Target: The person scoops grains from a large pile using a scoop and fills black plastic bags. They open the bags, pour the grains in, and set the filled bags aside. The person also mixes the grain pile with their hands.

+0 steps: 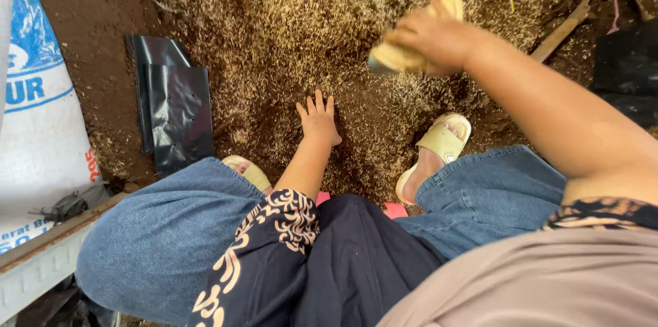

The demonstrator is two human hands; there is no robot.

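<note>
Here, left hand fingers spread on husks; right hand fingers clamped on one yellow scoop.

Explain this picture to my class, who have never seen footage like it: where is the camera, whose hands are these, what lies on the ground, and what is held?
There is no machine here. The one picture comes from a camera worn on a person's head, looking down past their knees in blue jeans and their yellow sandals. Both hands are the wearer's own. The left hand lies flat, fingers spread, on a heap of soil mixed with pale husks. The right hand is raised over the heap and grips a yellowish, husk-dusted object; the blur hides what it is. Folded black plastic bags lie to the left, beside a white and blue sack. A wooden handle lies at the upper right.
</note>
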